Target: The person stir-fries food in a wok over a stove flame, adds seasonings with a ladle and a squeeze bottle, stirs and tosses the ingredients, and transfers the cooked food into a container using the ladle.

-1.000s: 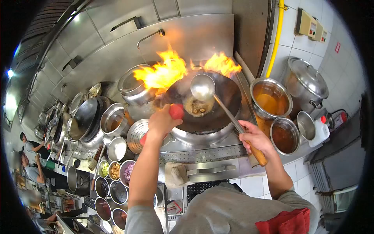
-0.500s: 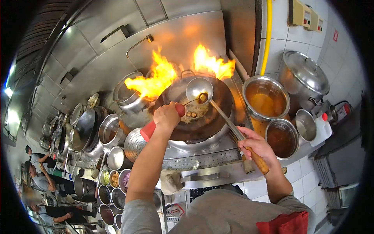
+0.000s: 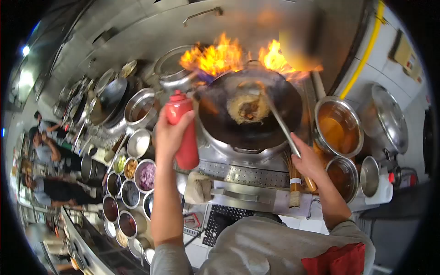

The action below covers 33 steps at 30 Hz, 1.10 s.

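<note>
My left hand [image 3: 170,135] is wrapped round a red squeeze bottle [image 3: 186,144], held nozzle up to the left of the wok [image 3: 220,126]. My right hand [image 3: 308,158] grips the wooden end of a long-handled ladle [image 3: 280,120]. The ladle's bowl is down in the wok, blurred, at the far edge of the food. Bubbling brownish food [image 3: 249,109] with darker pieces in it lies in the wok's middle. Tall flames [image 3: 215,55] rise behind the wok on both sides.
Pots of orange-brown liquid [image 3: 338,126] stand at the right, near a lidded stockpot [image 3: 389,119]. A bamboo brush [image 3: 294,185] lies by the stove's front edge. Ingredient bowls [image 3: 146,176] and stacked woks [image 3: 112,94] are on the left. Several people [image 3: 59,183] stand farther left.
My left hand has drawn the bottle back from over the wok and turned it upright. The ladle has gone from raised above the wok down into the food. The view has shifted.
</note>
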Motion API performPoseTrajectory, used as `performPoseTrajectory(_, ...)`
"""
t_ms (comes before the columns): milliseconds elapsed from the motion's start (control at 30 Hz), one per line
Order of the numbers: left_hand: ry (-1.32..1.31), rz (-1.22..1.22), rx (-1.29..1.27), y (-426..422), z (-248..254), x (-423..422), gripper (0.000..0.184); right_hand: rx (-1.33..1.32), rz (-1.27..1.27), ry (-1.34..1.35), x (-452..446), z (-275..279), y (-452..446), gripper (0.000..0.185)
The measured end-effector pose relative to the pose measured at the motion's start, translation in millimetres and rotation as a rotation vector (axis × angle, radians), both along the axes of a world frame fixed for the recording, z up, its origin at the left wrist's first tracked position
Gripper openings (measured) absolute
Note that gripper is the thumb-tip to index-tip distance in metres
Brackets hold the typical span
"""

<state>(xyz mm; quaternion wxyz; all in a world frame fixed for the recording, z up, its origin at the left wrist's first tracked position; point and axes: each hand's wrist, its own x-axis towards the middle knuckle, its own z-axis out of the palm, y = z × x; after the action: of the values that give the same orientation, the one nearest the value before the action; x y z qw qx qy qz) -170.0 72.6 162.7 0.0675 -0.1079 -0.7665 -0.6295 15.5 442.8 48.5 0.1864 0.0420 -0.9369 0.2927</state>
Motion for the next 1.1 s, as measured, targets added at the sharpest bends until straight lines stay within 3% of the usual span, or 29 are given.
performPoseTrajectory(33, 0.011, 0.065, 0.051, -24.0, 6.7, 18.3, 0.05, -0.355, -0.022, -0.27, -1.2, 15.0, -6.3, 0.069)
performPoseTrajectory(67, 0.049, 0.218, -0.191, -59.3, 8.4, 31.9, 0.05, -0.696, -0.135, -0.497, -2.4, 30.0, -12.6, 0.069)
performPoseTrajectory(100, 0.032, 0.231, -0.065, -81.7, 15.8, 55.8, 0.053, -0.865, -0.134, -0.526, -2.9, 39.2, -12.9, 0.069)
performPoseTrajectory(167, 0.085, 0.404, -0.151, -136.4, 15.8, 97.7, 0.057, -1.139, -0.088, -0.581, 5.2, 68.6, -21.8, 0.069)
performPoseTrajectory(267, 0.077, 0.675, -0.19, -207.9, -5.3, 156.7, 0.066, -1.405, 0.212, -0.675, 19.5, 82.7, -38.8, 0.066)
performPoseTrajectory(400, 0.158, 0.99, -0.435, -279.5, -67.5, 207.9, 0.073, -1.425, 0.34, -0.93, 39.9, 98.4, -111.8, 0.069)
performPoseTrajectory(500, 0.159, 1.095, -0.302, -303.1, -103.1, 227.7, 0.08, -1.362, 0.464, -1.079, 51.2, 101.6, -169.8, 0.068)
performPoseTrajectory(567, 0.187, 1.18, -0.339, -310.1, -124.0, 229.5, 0.082, -1.185, 0.577, -1.174, 56.5, 94.6, -200.1, 0.067)
performPoseTrajectory(633, 0.119, 1.192, -0.288, -312.6, -138.1, 233.0, 0.081, -0.977, 0.611, -1.189, 66.0, 86.7, -227.9, 0.067)
performPoseTrajectory(900, 0.002, 1.193, -0.257, -326.7, -185.1, 242.4, 0.081, -0.573, 0.644, -1.112, 104.3, 46.8, -286.3, 0.074)
performPoseTrajectory(1100, -0.017, 1.178, -0.306, -336.1, -198.3, 247.5, 0.081, -0.582, 0.603, -1.099, 116.2, 39.1, -300.1, 0.074)
